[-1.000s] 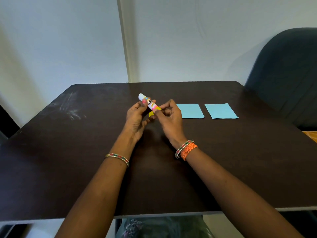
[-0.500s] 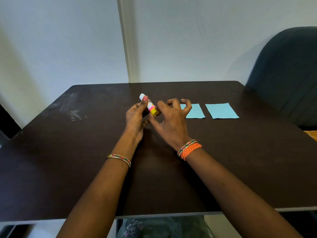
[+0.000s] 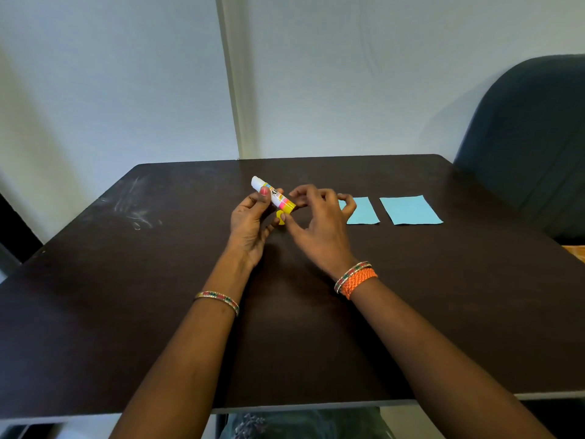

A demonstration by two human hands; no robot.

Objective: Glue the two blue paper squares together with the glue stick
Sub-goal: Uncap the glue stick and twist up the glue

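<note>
My left hand (image 3: 250, 223) holds the glue stick (image 3: 273, 195) above the table, tilted, its white end up and to the left, its yellow end down and to the right. My right hand (image 3: 319, 223) has its thumb and index finger pinched around that yellow end, the other fingers curled and spread. A small yellow piece (image 3: 280, 217) shows just below the stick, between the two thumbs. Two blue paper squares lie flat side by side to the right: the near one (image 3: 364, 212) is partly hidden by my right fingers, the other one (image 3: 410, 210) is fully visible.
The dark brown table (image 3: 443, 296) has pale scuff marks at its far left. A dark upholstered chair (image 3: 531, 137) stands at the right, behind the table. A white wall runs along the table's far edge.
My right hand turned around the stick's yellow end, its fingers spreading out over the near paper. The stick stayed in my left hand, barely moved.
</note>
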